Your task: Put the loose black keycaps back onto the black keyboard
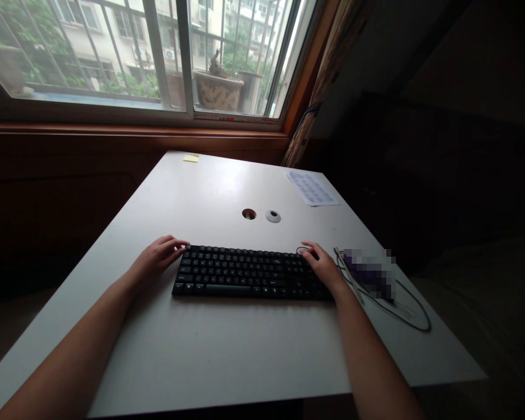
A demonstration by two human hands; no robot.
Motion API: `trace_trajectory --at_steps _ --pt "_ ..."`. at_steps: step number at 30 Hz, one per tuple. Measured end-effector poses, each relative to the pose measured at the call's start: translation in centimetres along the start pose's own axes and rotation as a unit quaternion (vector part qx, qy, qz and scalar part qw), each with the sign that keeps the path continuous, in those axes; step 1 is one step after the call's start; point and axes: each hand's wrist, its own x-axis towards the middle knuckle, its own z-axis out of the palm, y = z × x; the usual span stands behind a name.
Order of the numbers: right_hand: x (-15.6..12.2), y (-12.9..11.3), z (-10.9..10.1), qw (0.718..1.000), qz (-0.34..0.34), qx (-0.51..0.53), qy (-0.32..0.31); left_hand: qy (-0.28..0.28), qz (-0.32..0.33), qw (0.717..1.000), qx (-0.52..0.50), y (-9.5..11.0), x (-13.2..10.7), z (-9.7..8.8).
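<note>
A black keyboard (249,273) lies across the middle of a white table (210,350). My left hand (160,256) rests at the keyboard's left end, fingers curled loosely and touching its top left corner. My right hand (321,265) lies over the keyboard's right end, fingers bent around the edge. Both hands appear to grip the keyboard by its ends.
A dark cable (402,312) loops on the table right of the keyboard beside a blurred purple object (370,271) and a thin stick (347,274). A cable hole (249,214), its white cap (273,216), a printed sheet (312,188) and a yellow note (191,157) lie farther back. A window is behind.
</note>
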Motion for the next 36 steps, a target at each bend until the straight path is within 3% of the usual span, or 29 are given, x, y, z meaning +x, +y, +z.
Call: trace_trajectory --at_steps 23,29,36 --pt "-0.1 0.2 0.2 1.000 -0.014 -0.011 0.017 -0.007 -0.001 1.000 0.016 -0.5 0.0 0.1" --pt "-0.7 0.0 -0.1 0.994 0.009 0.057 0.096 0.021 -0.006 0.997 0.067 -1.2 -0.2 0.4" --pt "-2.0 1.9 -2.7 0.955 0.026 0.076 0.284 0.015 -0.004 0.996 0.086 -1.2 -0.6 0.7"
